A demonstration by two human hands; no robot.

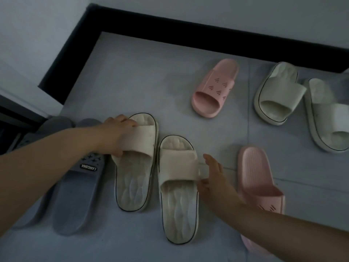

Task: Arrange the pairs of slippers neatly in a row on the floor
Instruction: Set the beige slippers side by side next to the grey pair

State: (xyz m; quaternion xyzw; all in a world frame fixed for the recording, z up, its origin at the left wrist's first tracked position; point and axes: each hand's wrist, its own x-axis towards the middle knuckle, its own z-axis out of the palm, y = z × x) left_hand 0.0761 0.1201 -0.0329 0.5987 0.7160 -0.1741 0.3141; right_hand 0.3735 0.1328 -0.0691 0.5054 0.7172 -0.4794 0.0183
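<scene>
Your left hand (117, 133) grips strap of left cream slipper (132, 178), just beside grey slipper (75, 195). Your right hand (215, 176) open, fingers against strap of right cream slipper (179, 210). Right one lies nearer you: push it forward till toes level, sides parallel.

Cream pair, centre of frame: left cream slipper (136, 167), its strap gripped by the left hand (117, 133), and right cream slipper (179, 195) just beside it and set lower, both with toes toward the top. Blue-grey pair (79, 195), lower left, toes up. Upper pink slipper (215, 87), upper centre, toe toward lower left. Lower pink slipper (258, 178), lower right, toe down. Pale grey pair (283, 95), upper right, side by side, toes down.
</scene>
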